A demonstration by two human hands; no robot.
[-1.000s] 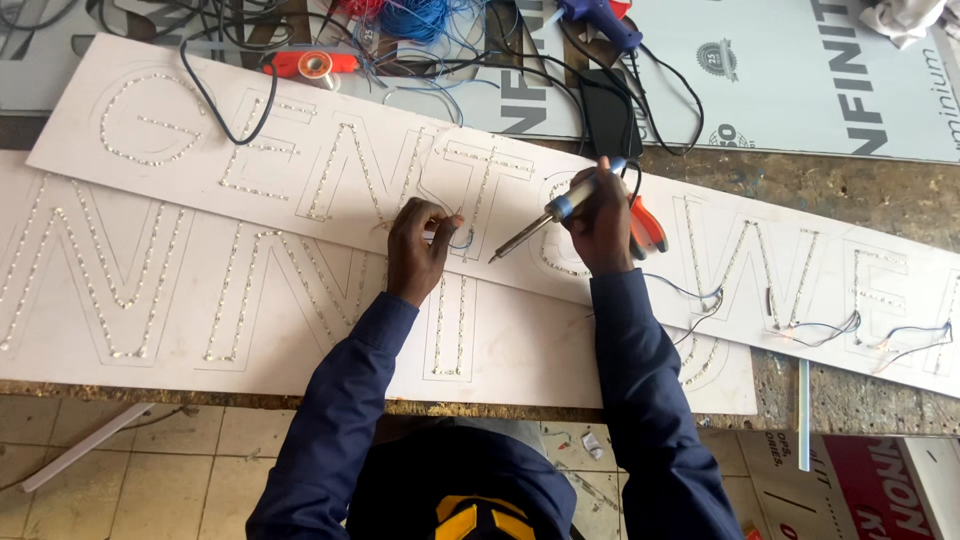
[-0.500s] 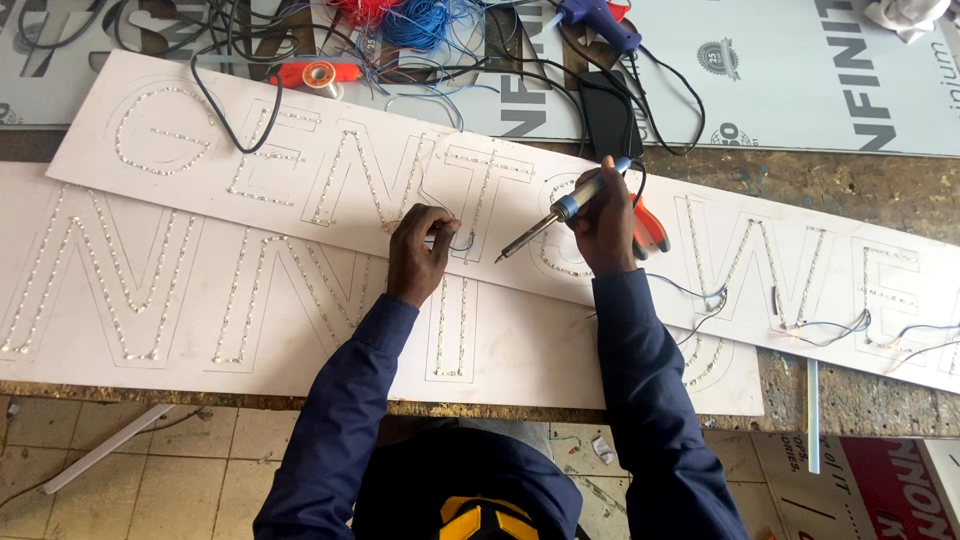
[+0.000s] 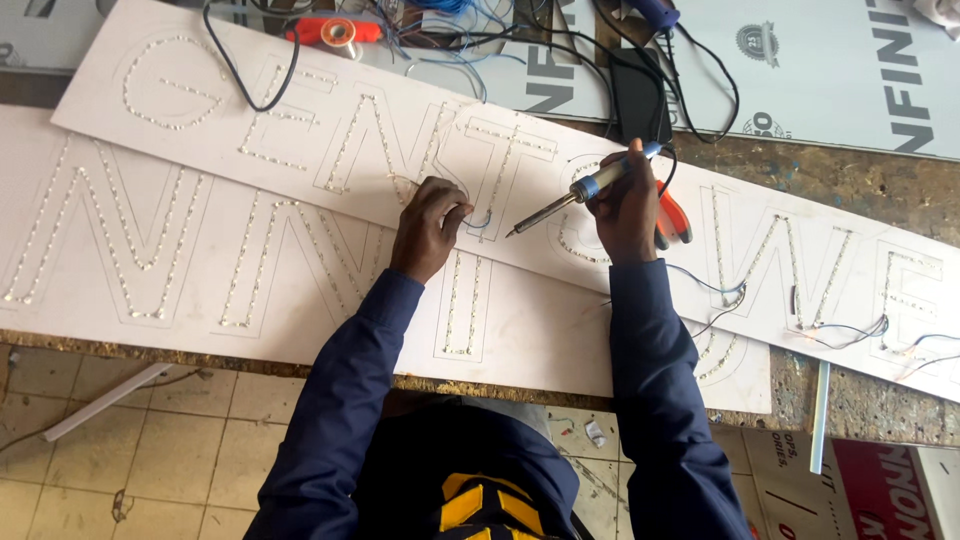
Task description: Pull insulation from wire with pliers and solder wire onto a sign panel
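The person's right hand [image 3: 628, 205] is closed in a full fist around the blue handle of a soldering iron [image 3: 578, 190], held at a slant so the metal tip points down and toward the other hand. The left hand [image 3: 430, 225] rests on the upper white sign board [image 3: 300, 130], its fingers [image 3: 455, 212] curled together in a pinch on a thin blue wire [image 3: 482, 222] that loops out just past the fingertips. Whether the wire is gripped or only pressed down cannot be told.

The iron's tip hovers just beside that loop, between the two hands, apart from the board as far as the view shows. To do this joint well, the pinching fingers would best hold the wire still against its contact and stay a little back from the hot tip. The right hand would do well to bring the tip in at the same shallow slant and touch only the joint, not the white surface.

The board is long and white, lying tilted across a second white board [image 3: 120, 260] nearer the person. Large outlined letters on both are traced by rows of tiny light points. Beyond the right hand's knuckles lie red-handled pliers [image 3: 672, 218], partly hidden. Further out from the fingertips sit a tangle of black cables [image 3: 640, 60] and an orange tool [image 3: 330, 30]. Loose thin wires [image 3: 850, 330] trail over the board's far right letters.
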